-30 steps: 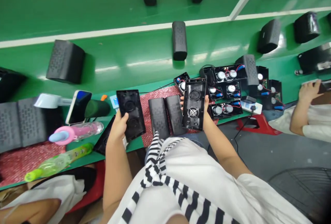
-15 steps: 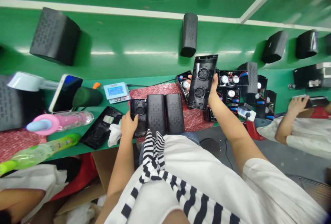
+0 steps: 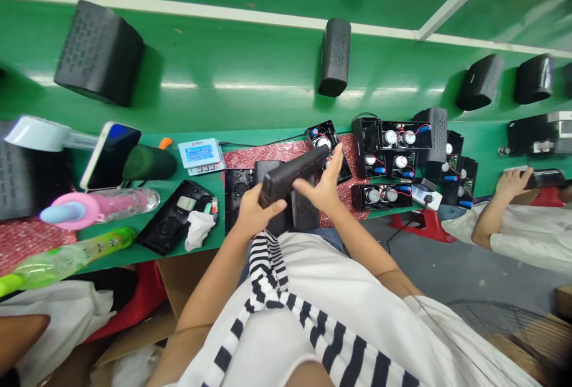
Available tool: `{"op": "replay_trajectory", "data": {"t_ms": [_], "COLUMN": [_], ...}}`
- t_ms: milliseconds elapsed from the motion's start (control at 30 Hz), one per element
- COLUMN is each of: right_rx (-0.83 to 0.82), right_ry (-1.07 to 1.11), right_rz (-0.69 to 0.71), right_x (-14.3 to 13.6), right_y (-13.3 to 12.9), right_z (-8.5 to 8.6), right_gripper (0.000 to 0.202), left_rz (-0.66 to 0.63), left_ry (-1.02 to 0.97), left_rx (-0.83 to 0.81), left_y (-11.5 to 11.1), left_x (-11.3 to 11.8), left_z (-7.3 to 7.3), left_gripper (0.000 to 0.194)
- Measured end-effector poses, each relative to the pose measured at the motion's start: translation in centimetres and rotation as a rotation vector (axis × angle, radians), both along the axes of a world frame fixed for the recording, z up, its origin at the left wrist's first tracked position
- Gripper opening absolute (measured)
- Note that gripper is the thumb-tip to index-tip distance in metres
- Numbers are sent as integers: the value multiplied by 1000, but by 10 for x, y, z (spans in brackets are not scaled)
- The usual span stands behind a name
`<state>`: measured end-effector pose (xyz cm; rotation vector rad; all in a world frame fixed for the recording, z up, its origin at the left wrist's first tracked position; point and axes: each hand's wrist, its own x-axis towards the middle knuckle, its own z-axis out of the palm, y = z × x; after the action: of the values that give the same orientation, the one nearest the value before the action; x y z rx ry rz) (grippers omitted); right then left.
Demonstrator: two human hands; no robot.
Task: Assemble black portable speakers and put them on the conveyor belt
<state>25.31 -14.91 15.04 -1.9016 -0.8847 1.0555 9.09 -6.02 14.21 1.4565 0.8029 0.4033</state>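
A black plastic speaker casing half point(image 3: 295, 173) is tilted edge-up above the bench, held between both hands. My left hand point(image 3: 257, 211) grips its lower left end. My right hand point(image 3: 325, 187) holds the other end, thumb against the near side and fingers stretched along the far side. Below it, partly hidden, are two closed dark speaker casings, the right one point(image 3: 305, 211) showing more. An open casing half point(image 3: 233, 196) lies to their left. Just beyond my right hand is an open speaker box point(image 3: 322, 136) with round drivers and coloured wires.
Red bubble wrap point(image 3: 268, 153) covers part of the green bench. Several open speaker boxes point(image 3: 386, 196) stand at right. At left are a small blue-screened meter point(image 3: 199, 154), a casing half point(image 3: 172, 223), white tissue point(image 3: 199, 229), a phone point(image 3: 111, 157) and bottles. Co-workers sit on both sides.
The casing half came down and left from over the open boxes and turned edge-up. My left hand left the open casing half on the bench and took hold of its near end.
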Motion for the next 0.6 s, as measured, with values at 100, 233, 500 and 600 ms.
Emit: {"op": "replay_trajectory", "data": {"t_ms": [100, 233, 500, 600], "right_rx": [7, -4, -453, -504], "right_ry": [-543, -727, -826, -819], "right_rz": [400, 563, 37, 54], "right_x": [12, 37, 113, 115], "right_y": [-22, -27, 14, 17], "right_z": [6, -10, -60, -75], "right_gripper": [95, 104, 106, 107], "left_rz": [81, 33, 162, 193], "left_ry": [-117, -105, 340, 380], "left_rx": [-389, -550, 211, 229], "left_y": [3, 9, 16, 8], "left_x": [3, 23, 1, -21], "left_z": [-4, -17, -76, -88], "left_gripper": [64, 69, 48, 47]}}
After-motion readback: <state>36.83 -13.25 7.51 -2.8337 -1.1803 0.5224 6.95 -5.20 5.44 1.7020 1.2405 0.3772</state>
